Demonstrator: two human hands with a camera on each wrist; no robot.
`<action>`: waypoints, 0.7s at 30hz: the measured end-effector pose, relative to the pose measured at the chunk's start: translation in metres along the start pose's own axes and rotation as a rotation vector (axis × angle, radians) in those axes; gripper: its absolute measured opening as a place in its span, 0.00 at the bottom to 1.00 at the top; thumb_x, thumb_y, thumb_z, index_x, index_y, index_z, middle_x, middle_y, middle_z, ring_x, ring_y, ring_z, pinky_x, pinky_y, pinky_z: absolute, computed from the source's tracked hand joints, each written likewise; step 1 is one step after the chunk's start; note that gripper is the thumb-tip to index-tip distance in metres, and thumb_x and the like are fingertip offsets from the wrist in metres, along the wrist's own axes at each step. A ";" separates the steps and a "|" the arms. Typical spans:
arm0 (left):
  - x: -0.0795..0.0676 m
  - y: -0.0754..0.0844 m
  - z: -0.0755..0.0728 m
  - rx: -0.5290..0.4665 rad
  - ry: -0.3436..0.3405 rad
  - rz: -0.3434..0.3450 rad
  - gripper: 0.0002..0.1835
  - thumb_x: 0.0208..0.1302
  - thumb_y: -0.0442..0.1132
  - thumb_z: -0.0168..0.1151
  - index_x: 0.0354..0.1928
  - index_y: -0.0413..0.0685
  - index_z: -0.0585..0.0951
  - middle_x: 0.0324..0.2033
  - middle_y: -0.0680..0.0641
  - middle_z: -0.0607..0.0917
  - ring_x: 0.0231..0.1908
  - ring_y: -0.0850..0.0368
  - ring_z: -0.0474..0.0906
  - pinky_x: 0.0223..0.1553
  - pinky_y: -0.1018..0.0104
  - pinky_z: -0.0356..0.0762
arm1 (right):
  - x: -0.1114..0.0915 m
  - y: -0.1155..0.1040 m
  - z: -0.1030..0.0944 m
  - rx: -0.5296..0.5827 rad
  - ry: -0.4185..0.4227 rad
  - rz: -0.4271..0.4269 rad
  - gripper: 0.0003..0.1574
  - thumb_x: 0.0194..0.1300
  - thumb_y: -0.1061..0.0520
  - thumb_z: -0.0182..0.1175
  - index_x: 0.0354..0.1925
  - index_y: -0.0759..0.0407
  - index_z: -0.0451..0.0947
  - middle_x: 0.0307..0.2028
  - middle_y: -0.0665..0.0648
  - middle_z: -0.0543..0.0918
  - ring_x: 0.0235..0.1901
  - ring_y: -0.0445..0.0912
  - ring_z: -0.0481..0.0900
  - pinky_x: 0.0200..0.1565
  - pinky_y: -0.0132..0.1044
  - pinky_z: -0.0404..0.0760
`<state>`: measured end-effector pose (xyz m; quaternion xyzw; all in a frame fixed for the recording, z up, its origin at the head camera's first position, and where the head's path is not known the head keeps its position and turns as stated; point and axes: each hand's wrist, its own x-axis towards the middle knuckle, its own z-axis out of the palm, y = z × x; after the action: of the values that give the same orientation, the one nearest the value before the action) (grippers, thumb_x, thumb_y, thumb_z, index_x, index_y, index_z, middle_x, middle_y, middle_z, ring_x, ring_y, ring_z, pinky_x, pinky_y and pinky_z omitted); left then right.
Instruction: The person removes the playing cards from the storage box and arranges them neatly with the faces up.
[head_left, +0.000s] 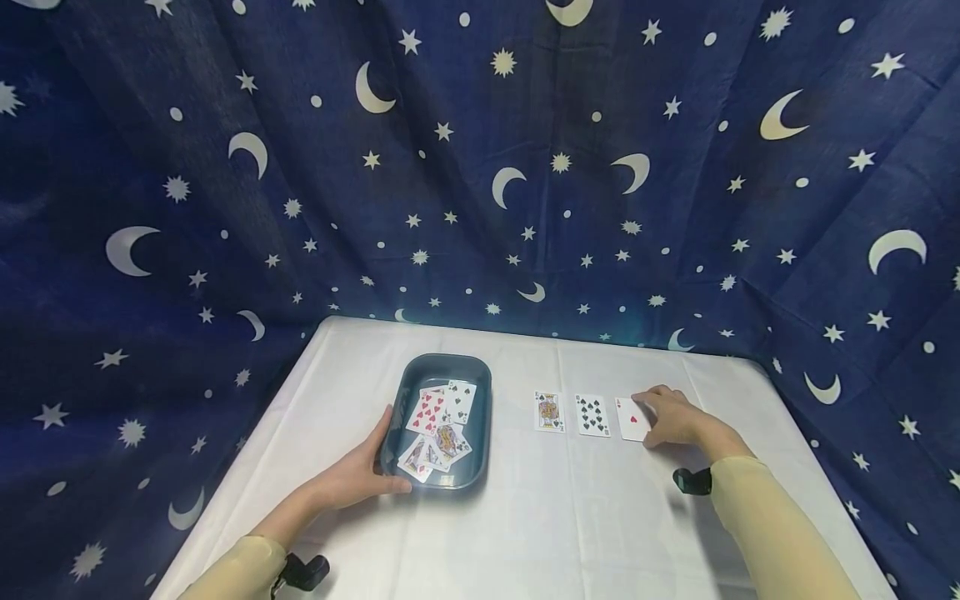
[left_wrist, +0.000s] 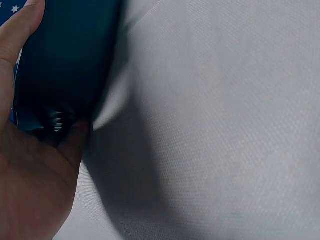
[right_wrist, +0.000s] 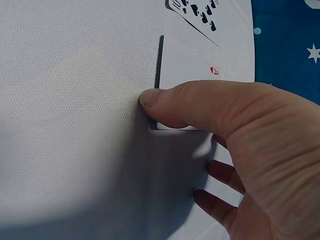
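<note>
In the head view my right hand (head_left: 671, 417) is at the right end of a row of face-up cards. Its thumb and fingers pinch the ace of hearts (head_left: 632, 421) by opposite edges, close over the cloth. The right wrist view shows the thumb along one edge of that ace (right_wrist: 180, 65). To its left lie the ten of spades (head_left: 592, 415) and a face card (head_left: 550, 412). My left hand (head_left: 356, 475) grips a dark teal tray (head_left: 450, 367) round its near left corner, thumb at the front. Several overlapping playing cards (head_left: 429, 410) lie face up inside.
A white cloth (head_left: 525, 525) covers the table. Behind and beside it hangs a dark blue curtain (head_left: 465, 225) with moons and stars. A small black device (head_left: 692, 482) sits at the right wrist, another device (head_left: 306, 573) at the left.
</note>
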<state>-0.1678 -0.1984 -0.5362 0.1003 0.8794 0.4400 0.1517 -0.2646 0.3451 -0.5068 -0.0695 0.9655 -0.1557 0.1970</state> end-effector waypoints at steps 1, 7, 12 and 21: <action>0.000 -0.001 0.000 -0.002 -0.002 -0.002 0.68 0.39 0.59 0.74 0.72 0.64 0.32 0.72 0.52 0.38 0.70 0.52 0.37 0.66 0.50 0.44 | 0.000 0.000 0.000 0.000 -0.003 0.001 0.55 0.40 0.54 0.73 0.66 0.56 0.62 0.61 0.66 0.60 0.57 0.62 0.57 0.54 0.67 0.60; 0.001 0.000 0.000 -0.008 -0.004 0.003 0.68 0.39 0.60 0.74 0.72 0.64 0.32 0.72 0.51 0.38 0.70 0.51 0.37 0.66 0.48 0.43 | 0.001 -0.001 0.001 0.010 -0.011 0.022 0.55 0.40 0.54 0.74 0.66 0.56 0.61 0.62 0.66 0.59 0.58 0.62 0.57 0.53 0.68 0.60; 0.000 0.000 0.000 -0.028 0.003 0.019 0.68 0.39 0.57 0.75 0.72 0.62 0.33 0.72 0.51 0.40 0.70 0.51 0.38 0.66 0.48 0.44 | 0.001 -0.001 0.002 0.005 -0.010 0.025 0.55 0.40 0.54 0.74 0.67 0.56 0.61 0.62 0.67 0.58 0.58 0.62 0.57 0.53 0.68 0.60; 0.001 -0.001 0.000 -0.002 -0.001 0.008 0.68 0.39 0.59 0.74 0.72 0.64 0.32 0.72 0.51 0.38 0.70 0.51 0.37 0.66 0.48 0.43 | 0.003 0.001 0.003 -0.005 -0.001 0.014 0.55 0.40 0.54 0.73 0.67 0.56 0.61 0.62 0.66 0.59 0.57 0.62 0.57 0.54 0.67 0.60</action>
<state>-0.1689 -0.1986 -0.5368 0.1038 0.8784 0.4416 0.1506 -0.2658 0.3444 -0.5111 -0.0635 0.9663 -0.1518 0.1982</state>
